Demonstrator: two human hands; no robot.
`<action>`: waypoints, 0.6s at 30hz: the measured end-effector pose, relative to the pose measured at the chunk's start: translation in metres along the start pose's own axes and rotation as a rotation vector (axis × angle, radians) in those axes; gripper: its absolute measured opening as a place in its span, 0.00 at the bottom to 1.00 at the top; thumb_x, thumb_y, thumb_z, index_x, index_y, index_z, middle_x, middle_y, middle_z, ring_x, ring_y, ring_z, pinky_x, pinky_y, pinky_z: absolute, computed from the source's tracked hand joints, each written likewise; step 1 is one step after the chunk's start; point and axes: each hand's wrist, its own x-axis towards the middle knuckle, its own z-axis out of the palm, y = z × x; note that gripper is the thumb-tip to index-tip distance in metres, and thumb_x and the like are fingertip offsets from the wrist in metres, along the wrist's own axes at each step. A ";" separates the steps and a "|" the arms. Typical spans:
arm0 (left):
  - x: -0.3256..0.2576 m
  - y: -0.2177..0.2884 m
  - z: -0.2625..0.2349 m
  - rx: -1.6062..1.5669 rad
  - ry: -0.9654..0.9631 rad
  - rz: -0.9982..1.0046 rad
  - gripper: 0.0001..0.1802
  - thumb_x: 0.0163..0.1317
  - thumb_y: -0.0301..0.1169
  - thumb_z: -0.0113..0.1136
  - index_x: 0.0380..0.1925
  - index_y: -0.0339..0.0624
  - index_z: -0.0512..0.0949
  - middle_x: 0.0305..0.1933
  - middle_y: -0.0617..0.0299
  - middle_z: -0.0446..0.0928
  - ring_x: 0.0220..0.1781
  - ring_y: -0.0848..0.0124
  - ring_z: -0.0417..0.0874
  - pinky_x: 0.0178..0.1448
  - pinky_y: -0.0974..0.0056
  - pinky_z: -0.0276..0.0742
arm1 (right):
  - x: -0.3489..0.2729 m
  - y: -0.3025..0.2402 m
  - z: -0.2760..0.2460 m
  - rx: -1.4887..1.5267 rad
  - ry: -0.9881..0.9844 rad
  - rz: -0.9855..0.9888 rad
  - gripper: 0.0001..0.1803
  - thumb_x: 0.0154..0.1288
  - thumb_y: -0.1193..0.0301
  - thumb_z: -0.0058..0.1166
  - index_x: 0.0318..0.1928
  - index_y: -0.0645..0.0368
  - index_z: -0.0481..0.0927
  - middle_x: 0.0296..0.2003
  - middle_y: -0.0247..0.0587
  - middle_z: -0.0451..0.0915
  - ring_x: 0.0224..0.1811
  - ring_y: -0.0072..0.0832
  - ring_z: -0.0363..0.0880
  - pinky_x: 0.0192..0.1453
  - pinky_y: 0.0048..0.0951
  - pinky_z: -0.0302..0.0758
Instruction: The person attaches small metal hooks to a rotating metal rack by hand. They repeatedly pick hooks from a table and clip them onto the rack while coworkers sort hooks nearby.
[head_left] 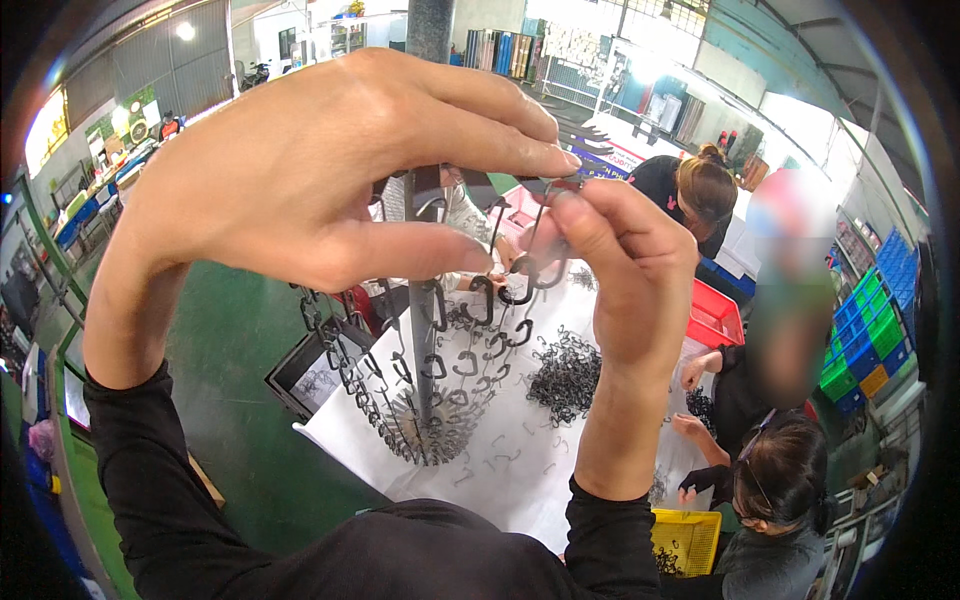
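Note:
A grey upright pole (pixel 424 350) carries a rack of dark prongs, with many small black hooks (pixel 482 300) hanging from it in chain-like strings. My left hand (pixel 330 170) reaches across its top with fingers stretched and thumb apart, the fingertips near a dark prong. On the right side of the rack, my right hand (pixel 630 240) is closed, thumb and fingers pinching a small black hook (pixel 545 215) at a prong's end. Part of that hook is hidden by the fingers. Below lies a heap of black hooks (pixel 565 378).
A white-covered table (pixel 500 490) stands beneath, with loose hooks scattered on it. At the right are a red tray (pixel 712 315), a yellow basket (pixel 690 535) and co-workers (pixel 780 470). Another person's hands show behind the rack. A dark box (pixel 320 370) sits left of the pole.

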 end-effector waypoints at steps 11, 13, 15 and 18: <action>0.009 0.016 0.018 0.111 0.217 -0.149 0.32 0.44 0.27 0.69 0.54 0.42 0.76 0.57 0.50 0.74 0.56 0.51 0.77 0.58 0.54 0.73 | -0.012 0.006 -0.024 -0.065 0.029 0.175 0.09 0.64 0.77 0.57 0.42 0.70 0.83 0.35 0.43 0.85 0.39 0.22 0.83 0.46 0.21 0.76; 0.008 0.019 0.015 0.101 0.208 -0.143 0.30 0.42 0.26 0.70 0.51 0.41 0.78 0.54 0.50 0.76 0.54 0.52 0.79 0.57 0.55 0.75 | -0.010 0.007 -0.016 -0.027 0.060 0.142 0.09 0.64 0.77 0.57 0.42 0.69 0.83 0.35 0.42 0.85 0.38 0.22 0.82 0.46 0.20 0.76; 0.008 0.021 0.014 0.027 0.173 -0.196 0.28 0.40 0.24 0.72 0.47 0.40 0.79 0.51 0.51 0.78 0.51 0.54 0.80 0.54 0.57 0.76 | -0.008 0.007 -0.007 0.007 0.084 0.136 0.09 0.64 0.77 0.56 0.43 0.68 0.83 0.33 0.41 0.84 0.36 0.21 0.81 0.43 0.20 0.75; 0.010 0.022 0.013 0.021 0.182 -0.180 0.26 0.39 0.22 0.72 0.44 0.39 0.80 0.47 0.51 0.80 0.47 0.55 0.82 0.50 0.59 0.78 | -0.005 0.007 0.000 0.023 0.039 0.061 0.09 0.64 0.77 0.56 0.42 0.68 0.83 0.30 0.40 0.83 0.33 0.20 0.81 0.41 0.19 0.75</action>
